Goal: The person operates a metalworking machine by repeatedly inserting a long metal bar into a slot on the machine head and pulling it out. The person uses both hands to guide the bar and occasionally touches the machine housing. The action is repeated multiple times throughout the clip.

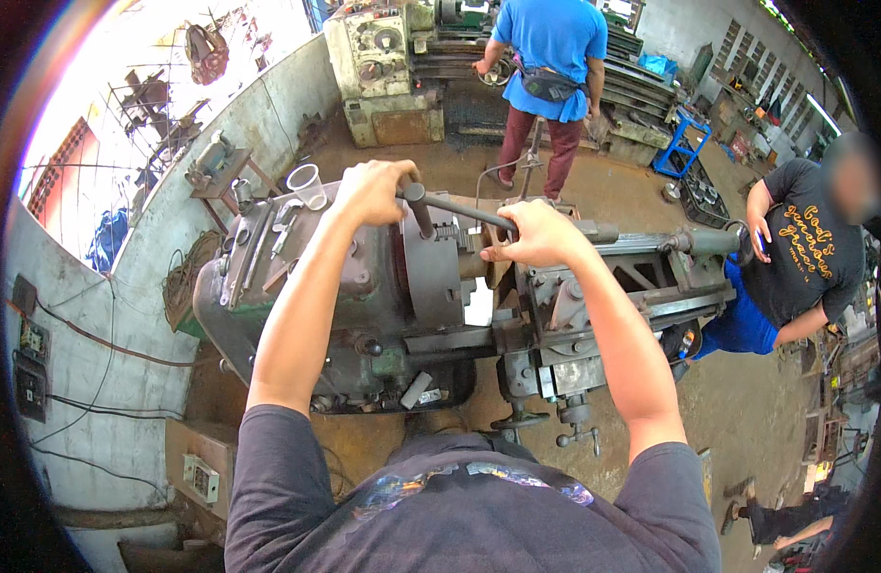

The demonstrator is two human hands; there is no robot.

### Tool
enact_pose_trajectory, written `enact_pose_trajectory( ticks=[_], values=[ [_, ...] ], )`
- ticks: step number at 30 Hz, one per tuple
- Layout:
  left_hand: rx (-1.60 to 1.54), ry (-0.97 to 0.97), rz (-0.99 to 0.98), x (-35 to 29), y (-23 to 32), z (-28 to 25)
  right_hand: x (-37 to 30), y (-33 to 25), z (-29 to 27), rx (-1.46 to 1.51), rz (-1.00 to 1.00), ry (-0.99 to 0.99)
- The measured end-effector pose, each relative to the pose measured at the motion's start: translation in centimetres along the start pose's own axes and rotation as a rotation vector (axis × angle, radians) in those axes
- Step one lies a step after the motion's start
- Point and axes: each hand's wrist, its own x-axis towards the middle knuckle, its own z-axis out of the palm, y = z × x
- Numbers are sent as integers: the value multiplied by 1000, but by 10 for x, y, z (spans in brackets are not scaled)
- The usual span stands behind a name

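Note:
Both my arms reach out over a lathe [364,272]. A T-handled chuck key [419,212] stands upright in the top of the lathe's round grey chuck [431,286]. My left hand [376,191] is closed around the left end of the key's crossbar. At the bar's right end, my right hand [544,234] is wrapped on it, thumb and fingers bent. Beneath the right hand a brownish metal workpiece [474,265] sticks out of the chuck jaws. The carriage [565,306] lies just right of the chuck.
On the headstock stand a clear plastic cup [308,185] and several metal tools. Ahead, a person in a blue shirt [552,57] faces another lathe [378,72]. To the right, beside the tailstock [708,241], stands a person in a black shirt [804,229]. Handwheels [520,420] project toward me.

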Motion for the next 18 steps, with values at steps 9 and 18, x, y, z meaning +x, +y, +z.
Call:
enact_pose_trajectory(
  ticks=[9,18],
  values=[
    [-149,13,-299,-51,77,14,57,47,3,-577,-49,476],
    [-17,44,20,-60,50,8,-43,-41,23,-370,370,207]
  ],
)
